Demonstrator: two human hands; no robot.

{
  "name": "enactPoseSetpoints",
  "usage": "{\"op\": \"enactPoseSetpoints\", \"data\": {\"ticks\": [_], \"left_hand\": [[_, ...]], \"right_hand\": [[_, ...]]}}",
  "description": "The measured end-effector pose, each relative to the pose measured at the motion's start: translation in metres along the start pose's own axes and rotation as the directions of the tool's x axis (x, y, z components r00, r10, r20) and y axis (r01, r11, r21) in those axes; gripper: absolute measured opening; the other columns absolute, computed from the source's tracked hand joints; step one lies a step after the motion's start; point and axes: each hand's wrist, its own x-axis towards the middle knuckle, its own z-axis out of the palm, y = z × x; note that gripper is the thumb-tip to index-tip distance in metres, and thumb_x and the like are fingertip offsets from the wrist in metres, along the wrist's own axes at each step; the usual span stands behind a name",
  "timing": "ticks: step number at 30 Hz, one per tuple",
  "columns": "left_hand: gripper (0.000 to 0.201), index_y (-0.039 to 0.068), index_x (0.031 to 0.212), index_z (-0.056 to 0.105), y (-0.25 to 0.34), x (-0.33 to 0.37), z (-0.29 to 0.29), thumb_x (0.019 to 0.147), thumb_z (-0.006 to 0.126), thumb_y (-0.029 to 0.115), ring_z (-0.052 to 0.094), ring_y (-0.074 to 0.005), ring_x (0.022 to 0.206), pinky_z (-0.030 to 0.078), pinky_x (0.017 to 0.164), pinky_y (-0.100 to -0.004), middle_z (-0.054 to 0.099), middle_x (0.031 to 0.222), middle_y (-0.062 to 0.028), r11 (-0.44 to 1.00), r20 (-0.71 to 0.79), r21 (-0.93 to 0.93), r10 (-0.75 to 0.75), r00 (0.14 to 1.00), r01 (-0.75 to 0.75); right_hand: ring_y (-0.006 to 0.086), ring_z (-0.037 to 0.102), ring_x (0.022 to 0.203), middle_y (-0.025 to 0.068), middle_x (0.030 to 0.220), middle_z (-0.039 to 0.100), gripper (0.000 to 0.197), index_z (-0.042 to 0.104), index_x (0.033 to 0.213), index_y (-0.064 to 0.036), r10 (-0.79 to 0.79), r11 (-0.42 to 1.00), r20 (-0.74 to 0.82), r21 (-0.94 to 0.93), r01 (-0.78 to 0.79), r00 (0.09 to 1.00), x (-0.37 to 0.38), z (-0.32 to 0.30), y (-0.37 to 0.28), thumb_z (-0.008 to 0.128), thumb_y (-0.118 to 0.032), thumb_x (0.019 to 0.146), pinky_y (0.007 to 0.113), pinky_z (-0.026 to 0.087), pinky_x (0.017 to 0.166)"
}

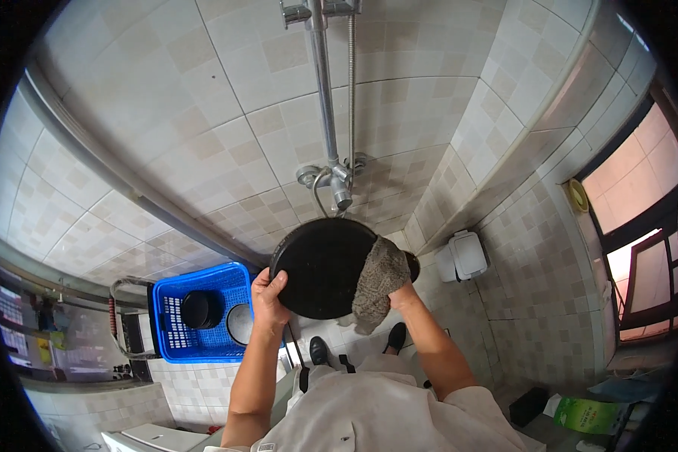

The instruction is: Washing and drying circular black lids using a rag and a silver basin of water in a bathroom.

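Observation:
A large round black pan (320,271) is held up in front of me, below the shower tap. My left hand (270,300) grips its left rim, thumb on the face and fingers behind. A grey-brown knitted cloth (380,282) drapes over the right part of the pan. My right hand (401,297) is closed on the cloth at the pan's right edge, its fingers mostly hidden. A dark rounded end (413,267) sticks out past the cloth; whether it belongs to the pan I cannot tell.
To the left stands a blue plastic basket (203,348) with a black round dish (201,309) and a pale round one (240,324). A chrome shower mixer (341,197) is on the tiled wall ahead. A white lidded bin (468,255) and a green package (587,414) are at right.

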Motion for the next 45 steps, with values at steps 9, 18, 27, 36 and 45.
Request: {"op": "enactPoseSetpoints", "data": {"ticks": [9, 18, 27, 36, 45], "left_hand": [[0.025, 0.004, 0.108, 0.063, -0.01, 0.009, 0.009, 0.083, 0.065, 0.005, 0.064, -0.0238, 0.098, 0.049, 0.091, -0.0363, 0.067, 0.107, -0.0108, 0.973, -0.286, -0.21, 0.034, 0.958, -0.097], [0.024, 0.003, 0.102, 0.063, -0.028, 0.0, 0.003, 0.079, 0.058, -0.002, 0.064, -0.0246, 0.086, 0.053, 0.08, -0.0385, 0.067, 0.097, -0.0108, 0.997, -0.384, -0.053, 0.023, 0.923, -0.047], [0.015, 0.0, 0.093, 0.064, -0.049, -0.014, 0.021, 0.08, 0.059, -0.003, 0.063, -0.0173, 0.071, 0.051, 0.066, -0.0293, 0.068, 0.085, -0.0078, 0.989, -0.309, 0.109, -0.062, 0.949, 0.1], [0.02, -0.002, 0.092, 0.067, -0.053, -0.028, 0.036, 0.074, 0.061, -0.008, 0.062, -0.0139, 0.074, 0.048, 0.071, -0.026, 0.068, 0.086, -0.0067, 0.984, -0.25, 0.112, -0.105, 0.962, 0.136], [0.025, -0.003, 0.097, 0.064, -0.074, -0.023, 0.019, 0.074, 0.056, -0.01, 0.063, -0.0168, 0.076, 0.05, 0.067, -0.0291, 0.067, 0.092, -0.0083, 0.899, -0.121, 0.434, -0.008, 0.993, 0.06]], "right_hand": [[0.0196, 0.051, 0.111, 0.0047, 0.121, 0.054, 0.052, 0.048, 0.128, -0.0098, 0.221, 0.96, -0.198, 0.215, -0.178, 0.955, -0.016, -0.001, 0.028, 0.066, -0.037, 0.087, 0.038, 0.044, 0.095], [0.0318, 0.049, 0.116, 0.0108, 0.125, 0.053, 0.04, 0.054, 0.121, -0.0046, -0.377, 0.633, 0.312, -0.601, 0.488, 0.872, -0.036, 0.044, -0.032, 0.057, -0.027, 0.088, 0.045, 0.041, 0.095], [0.036, 0.048, 0.105, 0.0156, 0.121, 0.05, 0.051, 0.052, 0.122, 0.0035, -0.33, -0.071, 0.512, -0.851, 0.52, 0.793, -0.04, 0.091, -0.014, 0.061, -0.013, 0.075, 0.047, 0.039, 0.088], [0.0446, 0.05, 0.102, 0.0234, 0.112, 0.054, 0.037, 0.052, 0.112, 0.0058, -0.441, 0.166, 0.157, -0.953, 0.252, 0.883, 0.023, 0.082, -0.043, 0.061, -0.011, 0.08, 0.048, 0.043, 0.088], [0.0429, 0.051, 0.105, 0.023, 0.116, 0.052, 0.041, 0.051, 0.116, 0.0046, -0.48, 0.229, 0.427, -0.783, 0.579, 0.767, -0.005, 0.124, -0.042, 0.057, -0.009, 0.078, 0.046, 0.044, 0.09]]}}
